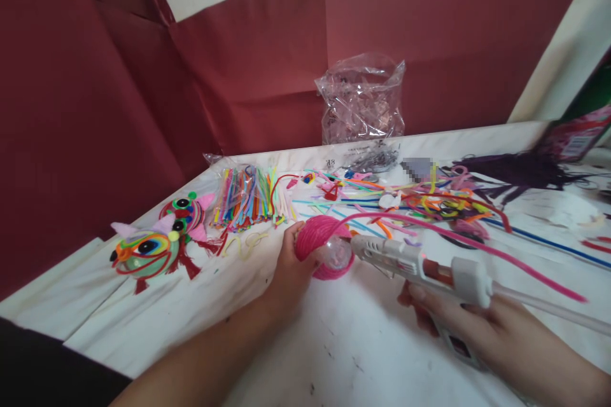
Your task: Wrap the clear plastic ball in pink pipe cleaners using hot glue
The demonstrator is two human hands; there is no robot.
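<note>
My left hand (296, 261) is closed around the side of a clear ball (337, 255) that is partly wrapped in pink pipe cleaner (316, 236). A bare, transparent patch of the ball faces right. From the wrapping, a loose pink strand (429, 224) arches over to the right. My right hand (449, 311) grips the handle of a white hot glue gun (405, 261), with its nozzle close to the bare patch; whether it touches I cannot tell. A clear glue stick (548, 305) sticks out of the gun's back end.
Two decorated balls with eyes and tassels (147, 248) stand at the left. Behind lie a bundle of colourful pipe cleaners (248, 200), a loose heap of them (443, 203), a clear plastic bag (363, 105) and dark purple tassels (520, 172). Dark red sheeting (267, 70) covers the wall.
</note>
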